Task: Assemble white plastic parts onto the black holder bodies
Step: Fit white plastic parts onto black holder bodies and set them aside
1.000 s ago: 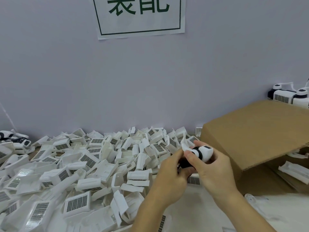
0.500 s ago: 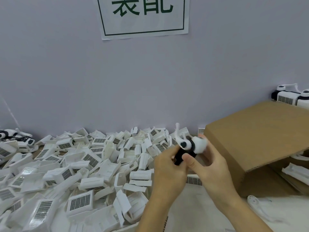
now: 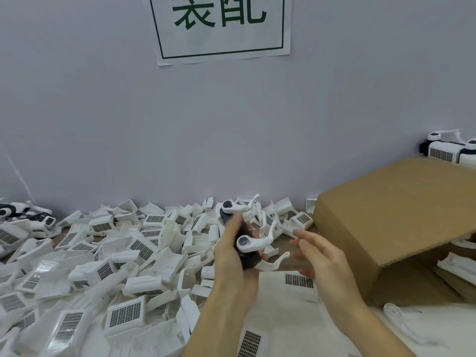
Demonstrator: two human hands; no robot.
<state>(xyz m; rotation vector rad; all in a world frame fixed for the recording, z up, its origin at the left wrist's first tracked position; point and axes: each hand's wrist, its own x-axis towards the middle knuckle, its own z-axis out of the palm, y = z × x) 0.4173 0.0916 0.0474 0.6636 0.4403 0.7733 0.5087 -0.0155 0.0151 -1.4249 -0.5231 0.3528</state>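
Note:
My left hand [image 3: 231, 256] grips a black holder body [image 3: 244, 233] upright in front of me. White curved arm parts [image 3: 253, 243] sit on it, one near the top and one lower, their tails pointing right. My right hand [image 3: 322, 256] hovers just right of the holder, fingers spread and relaxed, holding nothing. A big pile of loose white plastic parts with grille panels [image 3: 108, 253] covers the table to the left and behind the hands.
A brown cardboard box [image 3: 391, 217] lies on its side at the right, with white parts [image 3: 456, 266] inside its opening. Finished black-and-white units [image 3: 448, 148] stand beyond the box and at the far left [image 3: 23, 215]. A loose white arm [image 3: 401, 320] lies at the lower right.
Both hands were on the holder a second ago. Now my right hand has let go and drawn away to the right, while my left hand has turned the holder upright.

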